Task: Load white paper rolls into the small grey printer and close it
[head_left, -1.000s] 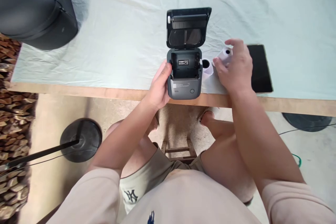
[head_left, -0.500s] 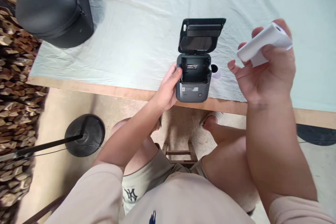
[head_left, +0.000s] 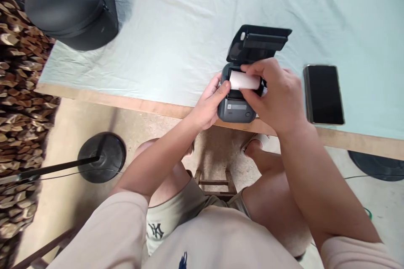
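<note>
From the head camera we look down on a small dark printer (head_left: 235, 107) standing at the near edge of a table (head_left: 176, 50) covered with a pale cloth. Its lid (head_left: 257, 42) is tipped up and back, leaving the paper bay open.

Our left hand (head_left: 206, 107) is clamped on the printer's left side, thumb at the upper left corner of the bay, holding the body against the table. Our right hand (head_left: 277, 96) is closed around a white paper roll (head_left: 244, 80), fingers over its far side and right end, and the roll lies across the mouth of the bay, level from left to right. We cannot tell whether it already sits down in the bay or rests just above it.

To do this well, we judge that the roll should go in square to the bay, not tilted. The left hand should hold firm so the printer does not slide off the near table edge. The loose end of the paper is hidden by our fingers, so we cannot tell which way it feeds.

A dark phone (head_left: 323, 93) lies flat to the right of the printer, apart from it. A black case (head_left: 71, 4) stands at the far left corner of the table.
</note>
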{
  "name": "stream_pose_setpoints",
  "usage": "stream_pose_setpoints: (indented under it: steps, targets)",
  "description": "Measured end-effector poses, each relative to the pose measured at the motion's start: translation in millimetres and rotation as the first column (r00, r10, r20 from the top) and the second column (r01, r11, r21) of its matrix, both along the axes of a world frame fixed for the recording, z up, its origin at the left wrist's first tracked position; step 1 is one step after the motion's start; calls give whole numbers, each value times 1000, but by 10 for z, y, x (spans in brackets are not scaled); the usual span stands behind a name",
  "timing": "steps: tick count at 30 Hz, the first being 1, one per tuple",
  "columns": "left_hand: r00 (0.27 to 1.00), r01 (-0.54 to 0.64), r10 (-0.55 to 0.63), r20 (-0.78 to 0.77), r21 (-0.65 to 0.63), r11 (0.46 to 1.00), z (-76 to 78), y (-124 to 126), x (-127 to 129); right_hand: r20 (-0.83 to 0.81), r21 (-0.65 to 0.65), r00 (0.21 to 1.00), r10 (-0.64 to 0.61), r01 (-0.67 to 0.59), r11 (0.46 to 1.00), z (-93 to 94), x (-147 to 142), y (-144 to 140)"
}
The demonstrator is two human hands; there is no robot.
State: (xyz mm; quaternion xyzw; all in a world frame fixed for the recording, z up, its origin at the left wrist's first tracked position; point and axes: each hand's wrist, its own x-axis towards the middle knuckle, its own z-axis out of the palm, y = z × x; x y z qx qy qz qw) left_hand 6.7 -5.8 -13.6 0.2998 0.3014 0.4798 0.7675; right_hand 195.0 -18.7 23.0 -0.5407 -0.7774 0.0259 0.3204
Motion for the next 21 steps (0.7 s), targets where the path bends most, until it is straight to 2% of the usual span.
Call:
stream_pose_setpoints:
  steps: [6, 9, 13, 16, 19, 21]
  targets:
    - [998, -30, 39, 52, -152, 988, 51, 64, 8, 7, 52, 998, -63, 63, 997, -33, -3, -37]
    - [997, -23, 36, 65, -182, 983, 64, 68, 11, 27, 50, 998, -49, 48, 998, -16, 21, -7]
    - [997, 15, -8, 72, -103, 995, 28, 47, -13, 87, -29, 996, -22, 25, 999, 42, 77, 84]
    - [999, 48, -48, 1, -34, 998, 13, 27, -49, 107, -70, 994, -32, 39, 997, 46, 101, 150]
    - [994, 94, -94, -62, -2, 996, 28, 26, -77, 104, -14, 992, -66, 67, 998, 25, 93, 155]
    - [993, 109, -109, -54, -15, 994, 37, 40, -82, 72, 69, 997, -35, 30, 997, 27, 76, 114]
